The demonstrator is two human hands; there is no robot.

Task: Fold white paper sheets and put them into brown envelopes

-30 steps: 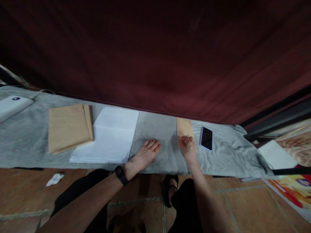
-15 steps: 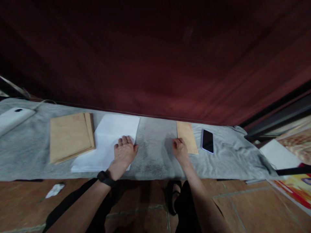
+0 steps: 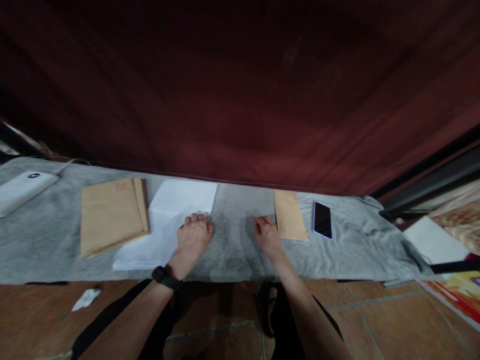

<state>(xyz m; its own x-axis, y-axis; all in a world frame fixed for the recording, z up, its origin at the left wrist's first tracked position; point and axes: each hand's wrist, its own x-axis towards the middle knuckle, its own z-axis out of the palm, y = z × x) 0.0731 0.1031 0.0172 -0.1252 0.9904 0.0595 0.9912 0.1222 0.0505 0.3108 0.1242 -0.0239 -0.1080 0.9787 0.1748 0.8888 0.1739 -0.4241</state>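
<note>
My left hand (image 3: 194, 237), with a black band on its wrist, lies over the right side of a stack of white paper (image 3: 168, 200). Its fingers are curled down at the paper's right edge, and the fingertips are hidden. On the grey cloth to the right, my right hand (image 3: 267, 234) has bent fingers drawn together, and no object shows in them. A single tan envelope (image 3: 291, 217) lies flat just beside that hand. Several tan envelopes (image 3: 110, 215) are piled to the left, overlapping the white paper.
A dark phone (image 3: 322, 220) with a purple edge lies right of the single envelope. At the far left is a white device (image 3: 26, 190) with a cable. The grey cloth (image 3: 360, 245) covers a narrow bench against a dark red surface (image 3: 240, 100). A crumpled tissue (image 3: 86, 298) lies on the tiled floor.
My left hand's fingers have curled from a flatter pose at the paper's edge. My right hand has moved left, away from the single envelope. The view has shifted slightly.
</note>
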